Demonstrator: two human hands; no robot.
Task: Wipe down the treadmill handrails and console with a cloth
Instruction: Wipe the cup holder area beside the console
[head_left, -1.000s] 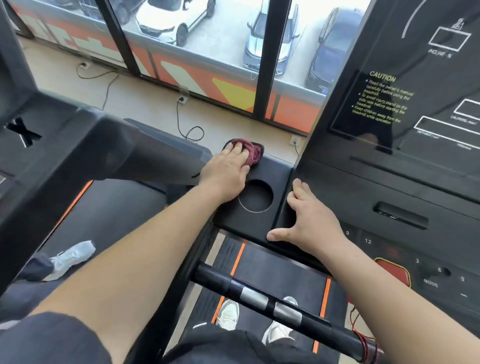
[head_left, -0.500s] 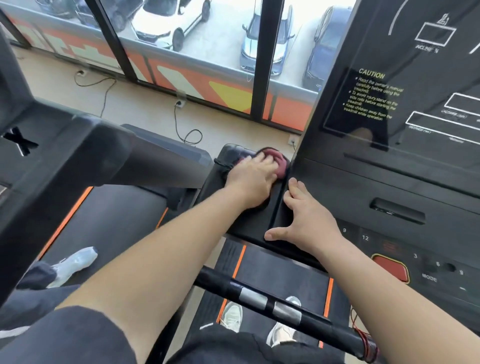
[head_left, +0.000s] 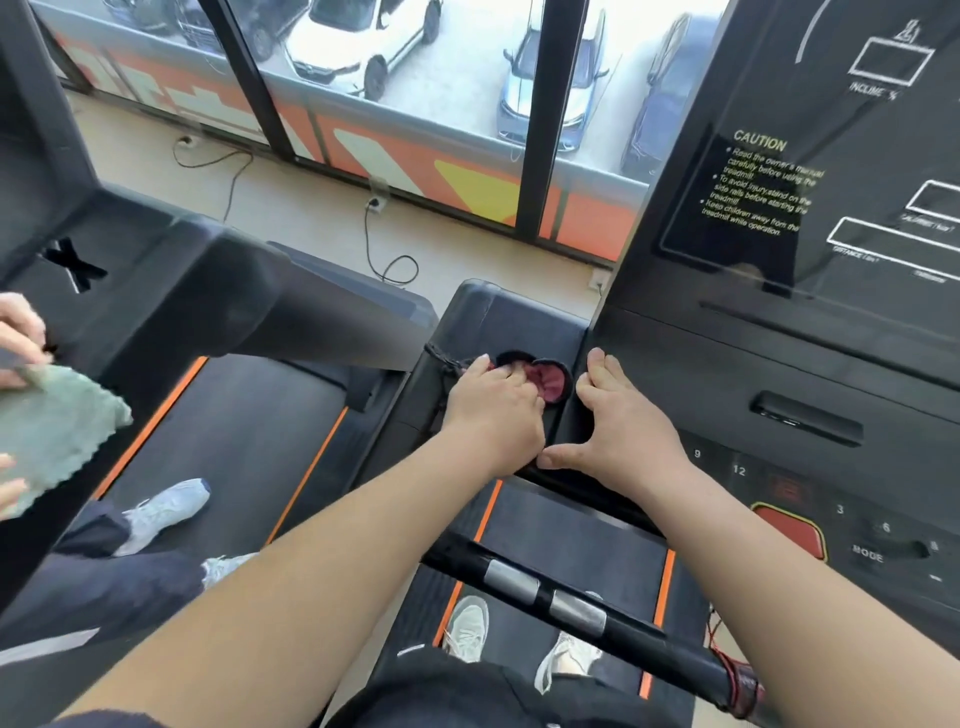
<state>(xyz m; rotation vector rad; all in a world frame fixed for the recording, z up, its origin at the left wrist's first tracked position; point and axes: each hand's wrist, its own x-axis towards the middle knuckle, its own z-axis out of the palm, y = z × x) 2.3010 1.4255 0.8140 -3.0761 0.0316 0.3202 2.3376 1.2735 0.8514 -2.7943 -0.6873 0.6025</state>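
Cloth (head_left: 546, 381) gripped in curled fingers of left hand (head_left: 493, 413); right hand (head_left: 621, 434) straight-fingered below console (head_left: 779, 338) marked "CAUTION".

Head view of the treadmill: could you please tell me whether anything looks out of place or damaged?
Nothing looks damaged or spilled. The left hand holds the red cloth bunched in the cup holder, and a red cord is wound round the right end of the handlebar.

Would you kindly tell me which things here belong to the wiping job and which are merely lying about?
Job: red cloth, left hand, right hand, console, handrail.
Lying about: floor cable, white car outside, another person's green cloth.
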